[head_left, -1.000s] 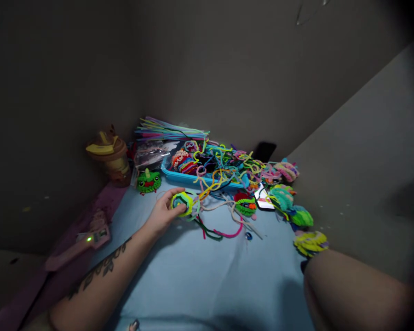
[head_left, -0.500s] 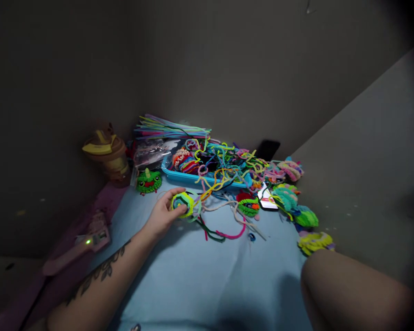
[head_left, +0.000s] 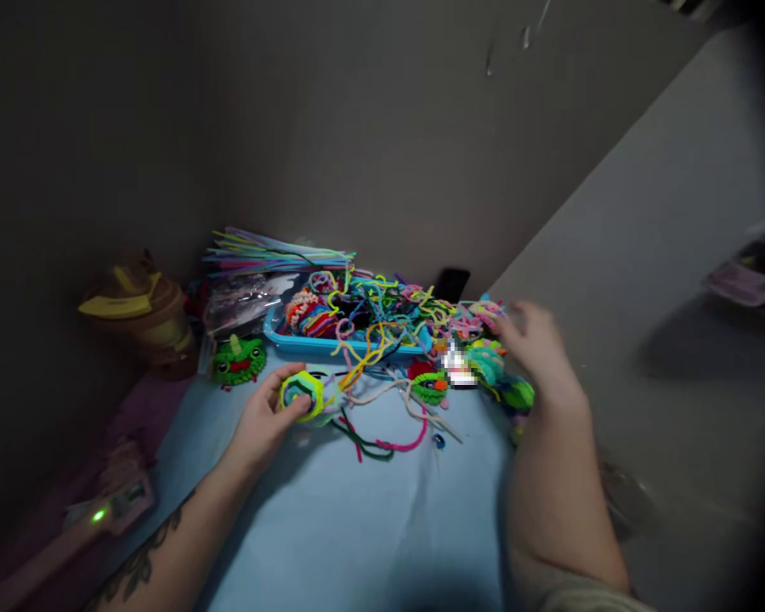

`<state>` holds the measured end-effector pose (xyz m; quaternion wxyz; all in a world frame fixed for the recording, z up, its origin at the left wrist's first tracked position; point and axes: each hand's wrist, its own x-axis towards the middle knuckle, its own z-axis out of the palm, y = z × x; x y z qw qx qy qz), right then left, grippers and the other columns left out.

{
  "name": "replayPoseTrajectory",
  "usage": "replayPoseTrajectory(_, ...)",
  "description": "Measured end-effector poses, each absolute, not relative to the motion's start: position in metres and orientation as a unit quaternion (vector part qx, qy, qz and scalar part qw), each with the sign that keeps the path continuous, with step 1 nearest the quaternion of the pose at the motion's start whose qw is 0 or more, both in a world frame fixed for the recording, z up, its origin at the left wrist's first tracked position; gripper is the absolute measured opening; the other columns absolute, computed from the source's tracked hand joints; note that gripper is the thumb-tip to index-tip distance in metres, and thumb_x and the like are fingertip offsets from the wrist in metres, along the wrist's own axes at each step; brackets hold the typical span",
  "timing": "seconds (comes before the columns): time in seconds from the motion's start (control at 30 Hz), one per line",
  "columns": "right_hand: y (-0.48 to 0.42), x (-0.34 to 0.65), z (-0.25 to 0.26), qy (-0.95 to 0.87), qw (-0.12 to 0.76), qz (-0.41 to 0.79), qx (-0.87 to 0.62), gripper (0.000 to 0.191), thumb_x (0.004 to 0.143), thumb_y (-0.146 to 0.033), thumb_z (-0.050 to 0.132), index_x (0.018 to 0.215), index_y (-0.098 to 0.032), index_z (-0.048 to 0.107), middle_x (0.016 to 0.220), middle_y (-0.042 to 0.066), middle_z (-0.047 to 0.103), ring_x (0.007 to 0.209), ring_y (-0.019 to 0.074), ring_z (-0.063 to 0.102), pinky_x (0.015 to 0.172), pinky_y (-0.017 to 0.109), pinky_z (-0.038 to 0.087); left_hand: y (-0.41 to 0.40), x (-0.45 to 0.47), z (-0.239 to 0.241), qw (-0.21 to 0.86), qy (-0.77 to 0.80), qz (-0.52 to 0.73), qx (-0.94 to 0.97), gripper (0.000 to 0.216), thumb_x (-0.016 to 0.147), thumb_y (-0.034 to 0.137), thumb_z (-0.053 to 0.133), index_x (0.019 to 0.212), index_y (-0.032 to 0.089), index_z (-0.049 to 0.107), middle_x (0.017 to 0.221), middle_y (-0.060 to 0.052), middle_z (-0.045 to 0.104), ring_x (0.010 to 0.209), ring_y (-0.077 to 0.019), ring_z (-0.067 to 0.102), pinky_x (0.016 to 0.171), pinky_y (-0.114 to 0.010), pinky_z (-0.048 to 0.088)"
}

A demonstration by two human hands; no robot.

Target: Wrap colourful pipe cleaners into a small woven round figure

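Note:
Pinched between the thumb and fingers of my left hand (head_left: 264, 421) is a round pipe-cleaner coil (head_left: 302, 396) with a yellow-green outer ring and darker rings inside. My right hand (head_left: 539, 344) is over the far right of the pile, its fingers apart and slightly blurred, beside a pink pipe-cleaner piece (head_left: 484, 313). Below it lie a teal pipe-cleaner piece (head_left: 484, 361) and a green and blue one (head_left: 516, 393). A green figure with an orange part (head_left: 430, 388) rests between my hands, near loose pipe cleaners (head_left: 400, 445).
A blue tray (head_left: 350, 347) overflows with tangled pipe cleaners. Behind it lie straight pipe cleaners (head_left: 280, 252). At left are a green horned figure (head_left: 239, 361), a brown cup (head_left: 144, 314) and a pink glue gun (head_left: 102, 518). A dark phone (head_left: 452, 283) leans by the wall.
My right hand has come into view from the lower right and reached to the far right of the pile. The left hand keeps holding the coil. The view has turned rightward.

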<state>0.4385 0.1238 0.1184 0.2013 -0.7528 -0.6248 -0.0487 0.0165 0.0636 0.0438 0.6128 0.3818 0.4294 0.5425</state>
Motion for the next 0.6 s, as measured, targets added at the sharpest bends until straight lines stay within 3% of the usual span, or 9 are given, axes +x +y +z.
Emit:
replayPoseTrajectory(0.1, 0.123, 0.448, 0.094, -0.583, 0.11, 0.018, -0.805, 0.068, 0.074, -0.028, 0.075, 0.134, -0.014, 0.049, 0.129, 0.019, 0.053, 0.118, 0.0333, 0.054, 0.099, 0.044, 0.044, 0.064, 0.017, 0.047, 0.61, 0.438, 0.537, 0.384, 0.062, 0.056, 0.037, 0.085, 0.11, 0.018, 0.059, 0.094, -0.002, 0.063, 0.075, -0.0139, 0.058, 0.067, -0.023, 0.049)
replayPoseTrajectory(0.2, 0.127, 0.454, 0.067, -0.542, 0.06, 0.071, -0.835, 0.095, 0.062, -0.024, 0.08, 0.145, -0.018, 0.034, 0.145, 0.021, 0.034, 0.129, 0.036, 0.044, 0.105, 0.042, 0.037, 0.062, 0.018, 0.048, 0.613, 0.44, 0.53, 0.386, 0.062, 0.057, 0.037, 0.084, 0.11, 0.018, 0.059, 0.095, -0.002, 0.063, 0.077, -0.0148, 0.059, 0.068, -0.024, 0.05)
replayPoseTrajectory(0.3, 0.132, 0.459, 0.053, -0.523, 0.067, 0.081, -0.846, 0.092, 0.059, -0.024, 0.08, 0.142, -0.018, 0.04, 0.141, 0.022, 0.038, 0.126, 0.0344, 0.048, 0.101, 0.039, 0.04, 0.062, 0.019, 0.046, 0.621, 0.428, 0.531, 0.387, 0.064, 0.057, 0.035, 0.084, 0.112, 0.017, 0.057, 0.1, -0.003, 0.063, 0.081, -0.0154, 0.06, 0.07, -0.024, 0.051)
replayPoseTrajectory(0.43, 0.135, 0.46, 0.052, -0.494, 0.093, 0.072, -0.861, 0.07, 0.067, -0.024, 0.074, 0.131, -0.011, 0.05, 0.122, 0.022, 0.054, 0.115, 0.0329, 0.056, 0.095, 0.037, 0.044, 0.064, 0.018, 0.043, 0.625, 0.42, 0.529, 0.39, 0.062, 0.059, 0.035, 0.084, 0.113, 0.017, 0.057, 0.096, -0.002, 0.063, 0.079, -0.0148, 0.06, 0.07, -0.024, 0.051)
replayPoseTrajectory(0.53, 0.134, 0.45, 0.051, -0.462, 0.126, 0.031, -0.877, 0.063, 0.078, -0.031, 0.063, 0.131, -0.002, 0.045, 0.119, 0.029, 0.054, 0.121, 0.0381, 0.05, 0.097, 0.044, 0.041, 0.065, 0.018, 0.042, 0.623, 0.423, 0.525, 0.395, 0.062, 0.058, 0.034, 0.084, 0.112, 0.018, 0.057, 0.098, -0.003, 0.063, 0.08, -0.0158, 0.061, 0.07, -0.026, 0.051)
replayPoseTrajectory(0.6, 0.132, 0.439, 0.048, -0.47, 0.145, 0.006, -0.871, 0.071, 0.076, -0.034, 0.064, 0.135, -0.004, 0.039, 0.131, 0.031, 0.045, 0.131, 0.0391, 0.039, 0.104, 0.048, 0.034, 0.064, 0.018, 0.042, 0.617, 0.427, 0.527, 0.399, 0.062, 0.058, 0.033, 0.084, 0.112, 0.018, 0.058, 0.101, -0.004, 0.063, 0.082, -0.0167, 0.061, 0.072, -0.026, 0.052)
